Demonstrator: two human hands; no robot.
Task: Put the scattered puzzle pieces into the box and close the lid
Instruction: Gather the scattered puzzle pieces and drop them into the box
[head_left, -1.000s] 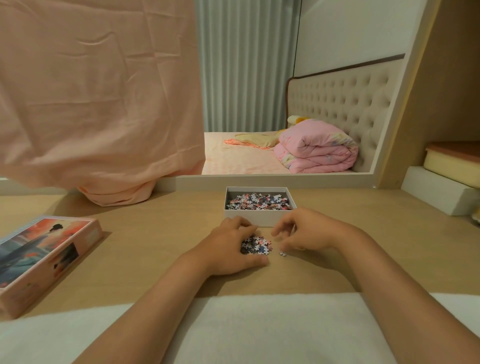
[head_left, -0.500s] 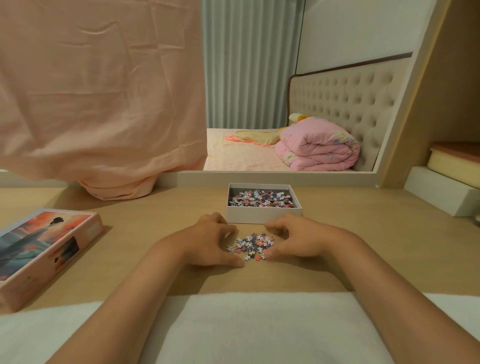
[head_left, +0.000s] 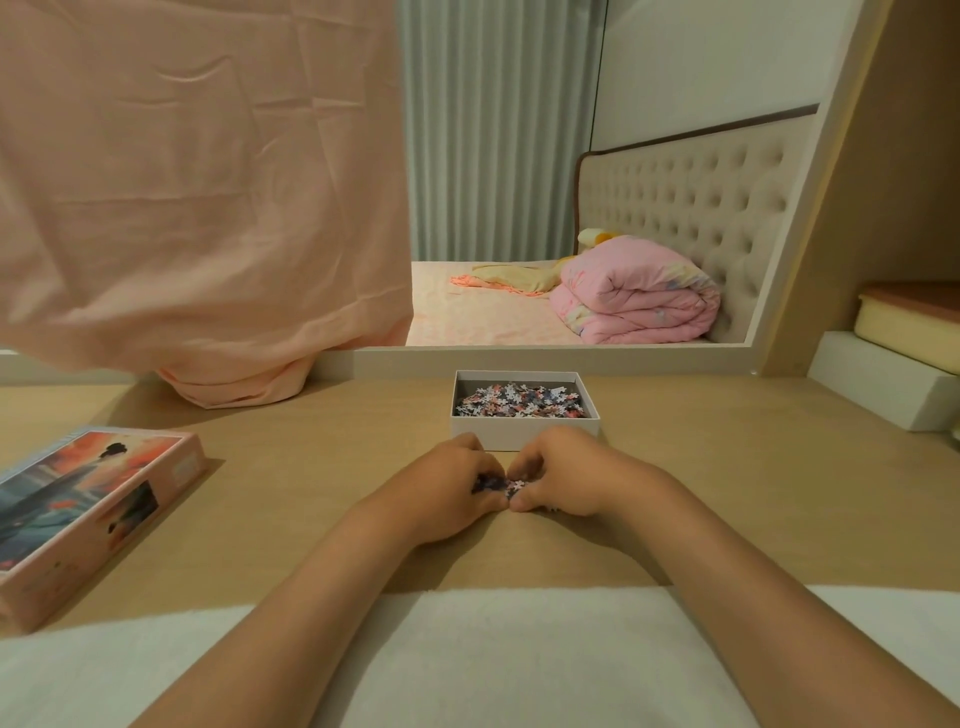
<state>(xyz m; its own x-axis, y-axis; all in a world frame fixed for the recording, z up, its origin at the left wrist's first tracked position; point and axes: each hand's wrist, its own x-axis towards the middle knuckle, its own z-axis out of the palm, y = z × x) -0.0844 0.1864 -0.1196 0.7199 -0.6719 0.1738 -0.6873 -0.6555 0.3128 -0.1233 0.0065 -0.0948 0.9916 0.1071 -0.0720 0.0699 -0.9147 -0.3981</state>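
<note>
The puzzle pieces (head_left: 500, 485) you are gathering are tiny die-cut bits in white, pink and dark blue, bunched into one small clump on the wooden table (head_left: 311, 499); they are too small and too many to count. You have one clump between your hands, one open box (head_left: 524, 435) and one lid (head_left: 93, 512). Your left hand (head_left: 447, 493) and your right hand (head_left: 566, 478) sit knuckles up on the table, fingers curled inward and thumbs nearly meeting, and together they cup and pinch the clump, which shows only in the narrow gap between your fingertips. The white box stands just beyond your knuckles, with a heap of matching pieces (head_left: 522, 402) lying inside it. The lid, printed with a figure against an orange sky, lies flat well apart at your far left.
</note>
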